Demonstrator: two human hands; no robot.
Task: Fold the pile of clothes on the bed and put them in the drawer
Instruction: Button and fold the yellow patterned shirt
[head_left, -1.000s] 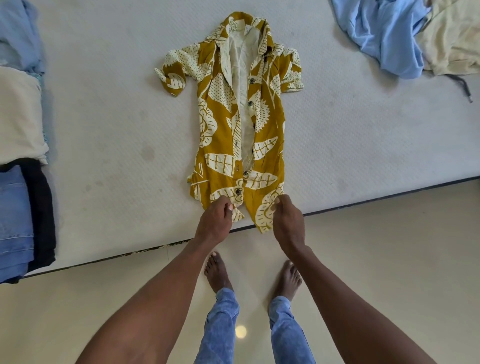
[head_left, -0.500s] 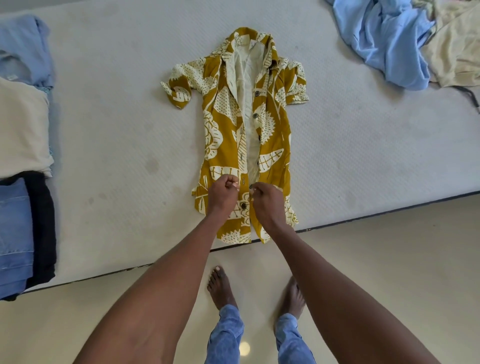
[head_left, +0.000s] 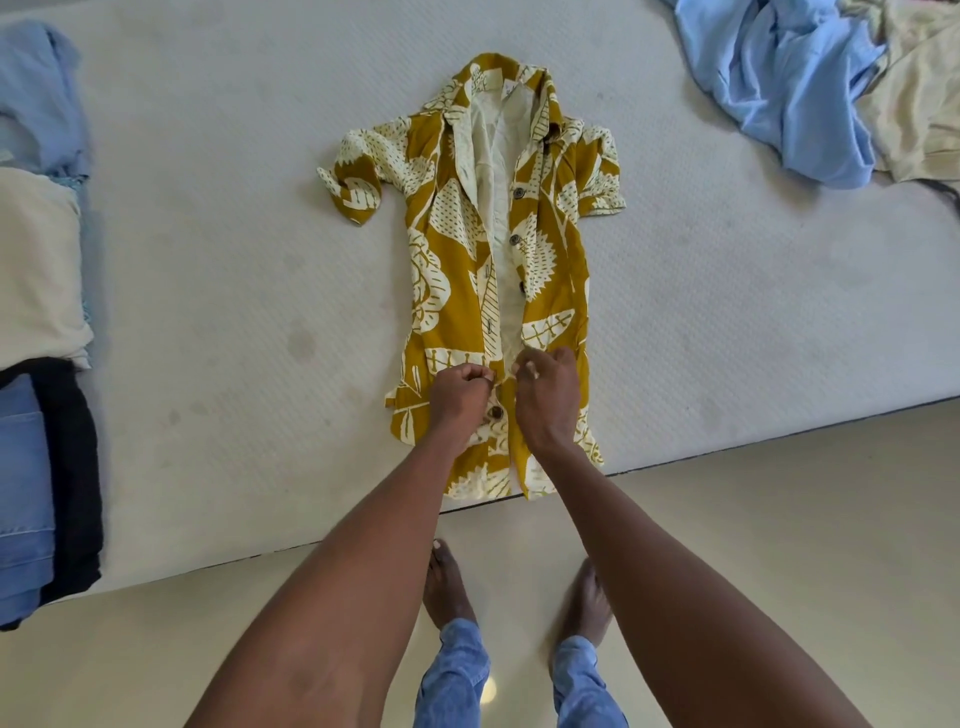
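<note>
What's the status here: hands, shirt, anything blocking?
Left hand and right hand both pinching the mustard leaf-print shirt at its front placket. Shirt flat on mattress, unfolded. Nothing in the way.

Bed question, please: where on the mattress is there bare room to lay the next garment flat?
Bare mattress lies between the mustard shirt and the folded stack, and between the shirt and the unfolded pile. Both side edges are crowded.

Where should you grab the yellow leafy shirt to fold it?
Probably at its two short sleeves, one per hand, coming from the near bed edge. The yellow leaf-print shirt lies flat, collar away, sleeves sticking out sideways. Right now the left hand and right hand pinch the front edges by the buttons.
</note>
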